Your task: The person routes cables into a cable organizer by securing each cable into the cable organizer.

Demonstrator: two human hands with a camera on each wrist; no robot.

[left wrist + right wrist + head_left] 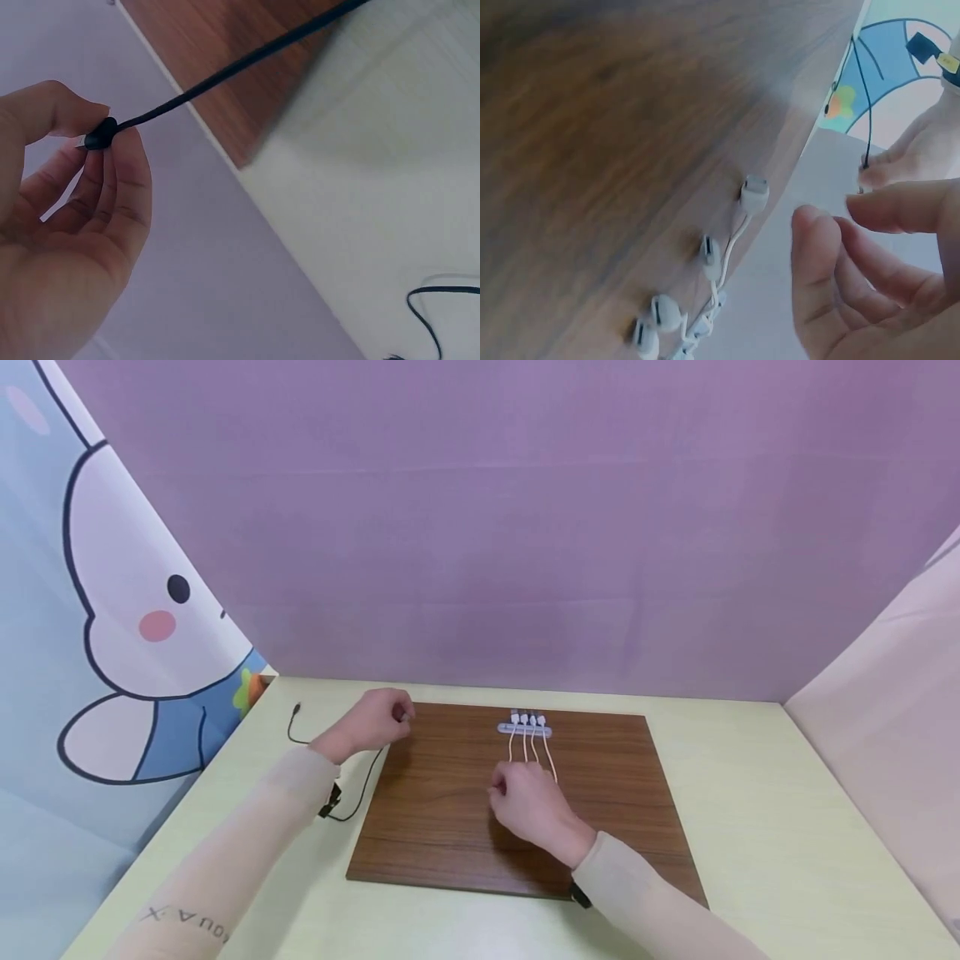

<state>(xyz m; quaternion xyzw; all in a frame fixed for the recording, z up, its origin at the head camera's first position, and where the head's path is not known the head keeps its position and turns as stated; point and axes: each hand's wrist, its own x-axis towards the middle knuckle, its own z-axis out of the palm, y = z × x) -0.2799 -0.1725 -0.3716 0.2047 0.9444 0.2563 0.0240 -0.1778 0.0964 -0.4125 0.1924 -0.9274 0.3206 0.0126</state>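
My left hand [372, 720] is above the board's far left corner and pinches the black plug [101, 133] of a black cable [247, 61] between thumb and fingers. The cable trails back towards the left forearm. Over the middle of the brown wooden board [442, 793], my right hand [532, 802] has loosely curved fingers with a gap at the thumb and nothing held. Just beyond it, several white cables [548, 752] run into a pale cable clip [502, 728] near the board's far edge. White connectors [754, 193] on these cables show in the right wrist view.
The board lies on a pale yellow table [750, 793]. At the table's far left lies the cable's other small black end [297, 707]. A purple cloth [525, 543] hangs behind, and a cartoon-printed cloth [135, 652] stands along the left side.
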